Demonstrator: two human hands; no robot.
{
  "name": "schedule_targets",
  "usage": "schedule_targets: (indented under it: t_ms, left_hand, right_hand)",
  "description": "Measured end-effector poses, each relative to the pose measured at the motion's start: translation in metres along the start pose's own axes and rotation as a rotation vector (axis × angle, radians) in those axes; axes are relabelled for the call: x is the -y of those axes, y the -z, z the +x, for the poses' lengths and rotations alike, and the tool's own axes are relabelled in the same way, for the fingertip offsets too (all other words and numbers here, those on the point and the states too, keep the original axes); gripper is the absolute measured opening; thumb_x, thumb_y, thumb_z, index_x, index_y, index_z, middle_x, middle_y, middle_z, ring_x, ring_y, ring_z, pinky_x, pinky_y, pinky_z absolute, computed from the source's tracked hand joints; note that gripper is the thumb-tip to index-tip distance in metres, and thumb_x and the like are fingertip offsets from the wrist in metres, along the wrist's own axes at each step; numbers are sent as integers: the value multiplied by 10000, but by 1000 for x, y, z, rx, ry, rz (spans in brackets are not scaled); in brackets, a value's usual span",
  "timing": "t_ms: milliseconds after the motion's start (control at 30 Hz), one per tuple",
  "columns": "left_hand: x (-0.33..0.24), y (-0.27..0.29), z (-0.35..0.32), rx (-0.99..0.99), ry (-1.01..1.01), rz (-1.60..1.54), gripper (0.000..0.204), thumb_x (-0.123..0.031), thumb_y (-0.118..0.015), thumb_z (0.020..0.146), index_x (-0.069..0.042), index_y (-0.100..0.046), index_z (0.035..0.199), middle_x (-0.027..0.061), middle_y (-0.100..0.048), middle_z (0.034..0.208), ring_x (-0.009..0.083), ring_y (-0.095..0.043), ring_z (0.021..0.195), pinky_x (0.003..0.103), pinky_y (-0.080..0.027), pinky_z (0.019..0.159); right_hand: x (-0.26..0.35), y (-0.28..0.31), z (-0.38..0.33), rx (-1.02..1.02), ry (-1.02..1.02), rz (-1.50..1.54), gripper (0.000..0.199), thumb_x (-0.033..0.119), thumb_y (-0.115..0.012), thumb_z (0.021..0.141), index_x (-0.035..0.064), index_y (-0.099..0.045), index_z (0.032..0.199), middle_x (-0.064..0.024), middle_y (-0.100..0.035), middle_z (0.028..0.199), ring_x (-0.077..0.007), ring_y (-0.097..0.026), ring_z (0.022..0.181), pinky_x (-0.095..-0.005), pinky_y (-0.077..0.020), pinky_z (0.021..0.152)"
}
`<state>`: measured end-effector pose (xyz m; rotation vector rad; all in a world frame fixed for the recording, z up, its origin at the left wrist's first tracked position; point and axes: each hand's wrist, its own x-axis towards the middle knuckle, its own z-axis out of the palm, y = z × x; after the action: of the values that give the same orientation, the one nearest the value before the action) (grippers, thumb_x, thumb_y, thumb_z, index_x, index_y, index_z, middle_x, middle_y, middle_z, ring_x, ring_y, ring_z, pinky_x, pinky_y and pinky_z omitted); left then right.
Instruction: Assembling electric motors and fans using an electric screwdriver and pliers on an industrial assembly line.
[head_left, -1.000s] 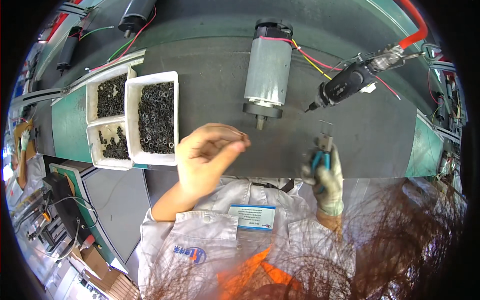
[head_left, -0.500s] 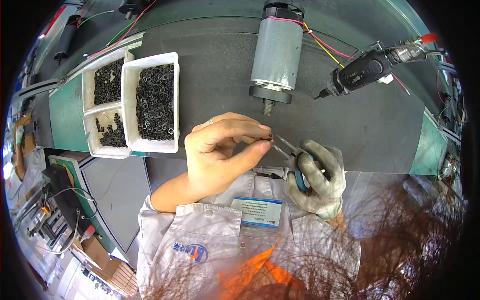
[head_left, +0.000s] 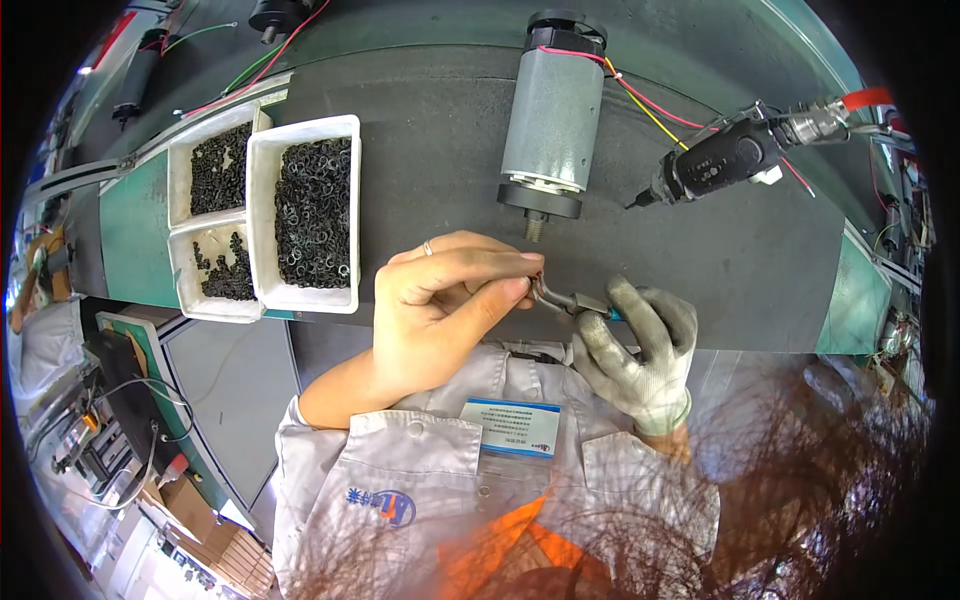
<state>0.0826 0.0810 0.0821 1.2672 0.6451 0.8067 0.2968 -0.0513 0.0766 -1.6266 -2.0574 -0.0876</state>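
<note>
My bare left hand [head_left: 435, 315], with a ring on one finger, pinches a small dark piece [head_left: 534, 280] between thumb and forefinger. The fingertips mostly hide its shape. In a grey-white glove, my right hand [head_left: 643, 350] grips a pair of slim-nosed pliers [head_left: 577, 303] with teal handles. The plier tips meet the left fingertips at the dark piece. Just beyond both hands lies a grey cylindrical motor [head_left: 548, 125], its black disc and threaded shaft [head_left: 535, 230] facing me.
On the left, white bins hold small black parts: a large bin [head_left: 354, 215] of rings and two smaller bins [head_left: 176, 192]. To the right of the motor lies a black power driver [head_left: 715, 160] with a red hose. Red and yellow wires [head_left: 648, 112] trail from the motor. Another motor [head_left: 275, 15] sits far left.
The pliers have turned in my right hand, and their tips have come together at the left fingertips. The right fingers have straightened a little. My left hand keeps its pinch.
</note>
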Motion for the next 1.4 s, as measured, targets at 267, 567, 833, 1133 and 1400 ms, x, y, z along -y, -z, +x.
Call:
schedule_targets:
  t_ms: [267,567,833,1133,1400]
  left_hand:
    - [-16,-10,18,68,48,115,209,64,-679,943,43,-747,1140,146,-748,1056,173,-738,909,281,-592,827]
    - [25,-33,214,-8,80,1087,887,-416,-887,703,-83,-522,1441,249,-500,1398,432,-598,1213,460,-505,1051]
    - [-7,-3,159,-47,-481,791,685,-318,-928,673,-40,-563,1182,187,-538,1237,345,-603,1123,431,-511,982]
    - [-9,-5,56,52,-992,182,932,-273,-1040,525,-102,-496,1263,241,-499,1252,435,-660,1097,543,-629,901]
    - [-11,-1,43,11,-932,310,760,-300,-1016,532,-50,-643,1145,279,-480,1307,435,-659,1081,511,-639,901]
  right_hand:
    - [-12,16,1,117,-50,76,505,223,-803,718,198,-716,1215,-91,-636,1302,-314,-588,1098,-475,-531,884]
    - [-24,2,-17,-143,-173,224,712,134,-688,835,-53,-442,1477,-269,-499,1419,-451,-536,1215,-542,-471,1014]
    - [-35,33,-53,-316,-405,658,711,160,-689,934,-20,-393,1555,-310,-521,1415,-434,-563,1260,-498,-492,1038]
    - [-17,130,75,219,-5,407,646,52,-778,701,50,-619,1327,-198,-623,1297,-371,-649,1077,-469,-553,883]
    - [3,146,120,552,81,138,704,24,-772,616,90,-656,1307,-182,-612,1259,-382,-642,1012,-497,-545,816]
